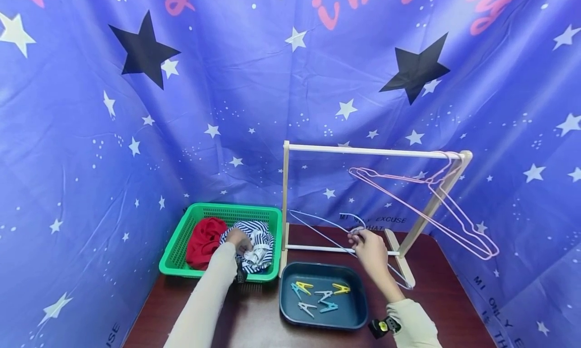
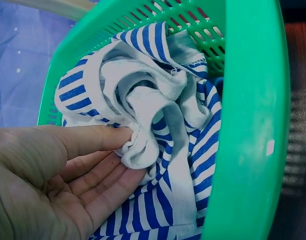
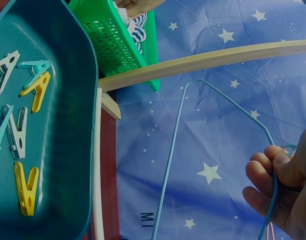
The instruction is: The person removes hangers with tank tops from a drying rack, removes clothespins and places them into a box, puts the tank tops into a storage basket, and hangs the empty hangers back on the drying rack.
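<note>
A blue-and-white striped garment (image 2: 163, 205) lies bunched in the green basket (image 1: 174, 257). My left hand (image 2: 78, 175) pinches a white edge of it between thumb and fingers. Beside it in the basket is a red cloth (image 1: 199, 242). My right hand (image 1: 373, 254) grips a blue hanger (image 3: 165, 175) near its hook, in front of the wooden rack (image 1: 285, 196). In the right wrist view, the fingers curl round the blue wire; the far end of the hanger lies outside that view.
Pink hangers (image 1: 408, 207) hang at the right end of the rack's top bar. A dark tray (image 1: 324, 324) with several clothespins (image 1: 340, 288) stands in front of the rack on the brown table (image 1: 254, 317). A blue star-printed curtain (image 1: 254, 96) surrounds the table.
</note>
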`<state>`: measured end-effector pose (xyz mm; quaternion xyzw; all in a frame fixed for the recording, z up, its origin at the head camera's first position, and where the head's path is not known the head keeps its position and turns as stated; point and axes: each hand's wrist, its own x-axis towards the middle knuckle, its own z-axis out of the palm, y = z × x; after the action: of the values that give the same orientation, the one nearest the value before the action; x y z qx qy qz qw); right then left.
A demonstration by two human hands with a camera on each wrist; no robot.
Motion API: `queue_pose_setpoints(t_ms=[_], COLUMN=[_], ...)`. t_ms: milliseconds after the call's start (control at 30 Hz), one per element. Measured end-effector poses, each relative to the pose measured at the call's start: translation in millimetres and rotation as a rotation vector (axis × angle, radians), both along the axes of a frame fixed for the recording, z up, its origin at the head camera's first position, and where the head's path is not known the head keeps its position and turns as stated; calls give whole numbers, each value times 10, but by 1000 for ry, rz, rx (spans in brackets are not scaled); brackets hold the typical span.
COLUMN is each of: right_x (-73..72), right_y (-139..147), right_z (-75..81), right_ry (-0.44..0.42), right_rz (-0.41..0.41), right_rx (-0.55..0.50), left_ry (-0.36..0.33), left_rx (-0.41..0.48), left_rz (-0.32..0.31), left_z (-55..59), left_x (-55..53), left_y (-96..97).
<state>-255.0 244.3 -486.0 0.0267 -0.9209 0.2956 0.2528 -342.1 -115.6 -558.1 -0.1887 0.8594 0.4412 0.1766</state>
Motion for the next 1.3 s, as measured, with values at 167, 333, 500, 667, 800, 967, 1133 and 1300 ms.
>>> queue_pose_setpoints(t_ms=[167,333,500,667,800,967,1133,1300], right_x=[26,38,40,41,25,4,1,1], right_y=[1,6,8,36,77,132,134,116], right_z=[10,27,49,74,91,76,59,49], right_ry=[3,10,5,-9,-12,-1,-3,-10], right_rz=[11,4,6,11,13,8,6,-1], right_rx=[-11,5,9,4,10,19,18,11], left_ry=[1,42,95,133,270,510,419,183], left_rx=[-46,-82,-48,-98,-254,-307,-109,-12], left_rz=[-10,6,59,27,-49,-75,-116,-130], left_z=[55,58,50,194,402,566,616,565], left_x=[47,95,135,161,177,208,240,189], left_y=[30,53,26,12,106,345,560,658])
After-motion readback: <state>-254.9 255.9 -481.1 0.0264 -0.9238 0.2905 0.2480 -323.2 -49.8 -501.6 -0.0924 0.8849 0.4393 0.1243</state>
